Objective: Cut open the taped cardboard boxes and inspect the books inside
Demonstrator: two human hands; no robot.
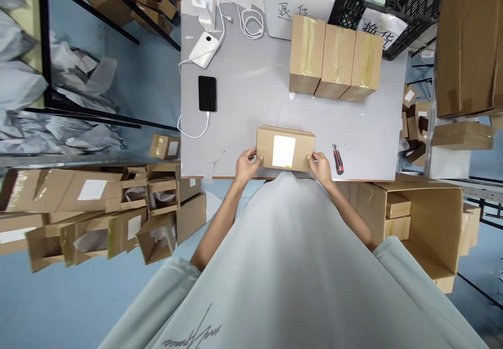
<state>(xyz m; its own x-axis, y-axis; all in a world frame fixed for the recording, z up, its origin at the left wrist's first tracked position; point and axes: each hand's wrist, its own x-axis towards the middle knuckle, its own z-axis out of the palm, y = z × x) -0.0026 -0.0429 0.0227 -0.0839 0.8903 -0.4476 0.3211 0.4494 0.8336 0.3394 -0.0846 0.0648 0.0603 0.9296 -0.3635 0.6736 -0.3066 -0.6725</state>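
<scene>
A small cardboard box (266, 147) with a white label (283, 151) on its upper face lies at the front edge of the grey table (243, 97). My left hand (247, 164) grips its left end, thumb on the near side. At the opposite end, my right hand (320, 166) pinches the right corner. Just right of that hand rests a red and black utility knife (338, 159). Three taped cardboard boxes (337, 58) stand side by side farther back on the table.
A black phone (207, 93), a white power bank (204, 50) and a power strip (207, 6) with cables occupy the left side. Behind are a white bin (298, 11) and a black crate (411, 3). A large open carton (428, 223) stands right, opened boxes (157, 233) left.
</scene>
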